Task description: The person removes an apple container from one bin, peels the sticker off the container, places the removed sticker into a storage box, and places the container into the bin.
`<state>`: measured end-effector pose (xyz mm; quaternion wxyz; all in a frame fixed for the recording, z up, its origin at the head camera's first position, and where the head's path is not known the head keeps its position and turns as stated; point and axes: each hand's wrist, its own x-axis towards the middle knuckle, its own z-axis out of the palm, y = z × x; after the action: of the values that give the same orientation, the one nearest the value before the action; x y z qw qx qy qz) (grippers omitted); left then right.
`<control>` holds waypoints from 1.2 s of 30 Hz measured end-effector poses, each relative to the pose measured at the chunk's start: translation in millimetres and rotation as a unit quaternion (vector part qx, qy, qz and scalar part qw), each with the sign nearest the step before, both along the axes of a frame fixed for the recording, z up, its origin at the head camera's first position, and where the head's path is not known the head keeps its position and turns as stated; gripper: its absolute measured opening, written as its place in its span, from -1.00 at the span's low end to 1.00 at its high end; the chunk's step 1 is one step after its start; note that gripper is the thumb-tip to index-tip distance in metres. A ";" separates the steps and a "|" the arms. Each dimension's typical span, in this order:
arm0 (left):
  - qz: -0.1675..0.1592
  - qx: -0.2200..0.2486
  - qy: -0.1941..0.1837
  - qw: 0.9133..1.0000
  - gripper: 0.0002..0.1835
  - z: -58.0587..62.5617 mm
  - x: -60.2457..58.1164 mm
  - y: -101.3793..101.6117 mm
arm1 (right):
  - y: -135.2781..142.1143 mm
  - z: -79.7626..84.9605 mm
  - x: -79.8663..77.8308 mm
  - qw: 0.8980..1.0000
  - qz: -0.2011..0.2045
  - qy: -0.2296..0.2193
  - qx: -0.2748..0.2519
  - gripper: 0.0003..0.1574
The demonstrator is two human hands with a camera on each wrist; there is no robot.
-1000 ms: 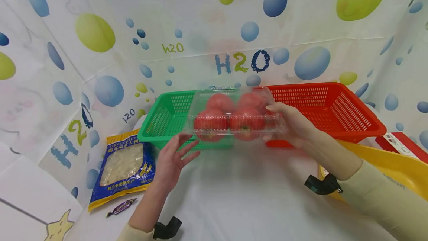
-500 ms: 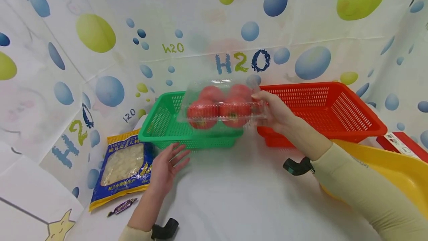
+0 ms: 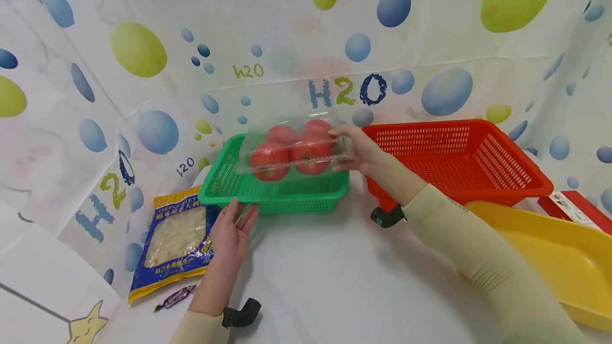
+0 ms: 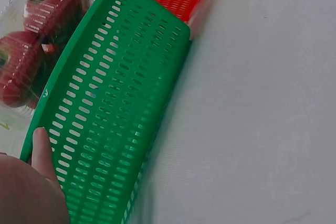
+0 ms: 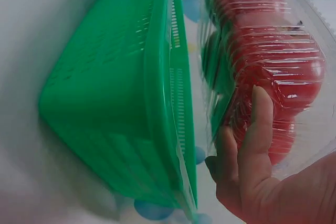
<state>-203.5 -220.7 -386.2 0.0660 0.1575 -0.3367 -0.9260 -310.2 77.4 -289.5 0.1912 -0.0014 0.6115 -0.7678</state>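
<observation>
A clear plastic box (image 3: pixel 245 159) with several red apples (image 3: pixel 270 162) inside hangs over the green basket (image 3: pixel 229 195), tilted slightly. My right hand (image 3: pixel 357 148) grips the box's right end, thumb on top and fingers beneath. In the right wrist view, the fingers press against the ribbed side of the clear box (image 5: pixel 310 124), beside the rim of the green basket (image 5: pixel 155 72). My left hand (image 3: pixel 230 232) is at the basket's front left with its fingers loosely extended. In the left wrist view, a fingertip of that hand (image 4: pixel 44 156) lies right at the basket's rim.
A red basket (image 3: pixel 521 187) stands right of the green one. In front of it sits a yellow tub (image 3: pixel 569 264), with a red box (image 3: pixel 574 206) behind. At left lie a blue pasta bag (image 3: pixel 174 238) and a purple wrapped candy (image 3: pixel 175 297).
My right hand has carried the apple box leftward and slightly up, from between the baskets to over the green one. The left hand came off the box and shifted left to the green basket's front.
</observation>
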 end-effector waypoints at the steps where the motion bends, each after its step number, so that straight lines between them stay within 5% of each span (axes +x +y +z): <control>1: 0.009 0.003 -0.005 1.000 -0.75 0.1 -1.0 -0.2 | -3.2 -1.9 -3.4 1.000 0.000 -0.003 -0.003 -0.09; 13: 0.071 -0.003 -0.028 0.997 -0.82 -3.3 -12.0 4.0 | -30.6 -7.3 -39.2 1.000 0.013 -0.025 0.000 -0.07; 36: 0.083 -0.008 0.039 0.996 -0.85 -13.4 -14.9 9.4 | -54.1 -32.0 -74.3 0.997 0.060 -0.014 0.055 -0.06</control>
<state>-218.5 -211.3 -399.6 0.1576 0.1478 -0.3270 -0.9200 -384.5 23.3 -321.5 0.2451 -0.0169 0.6493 -0.7198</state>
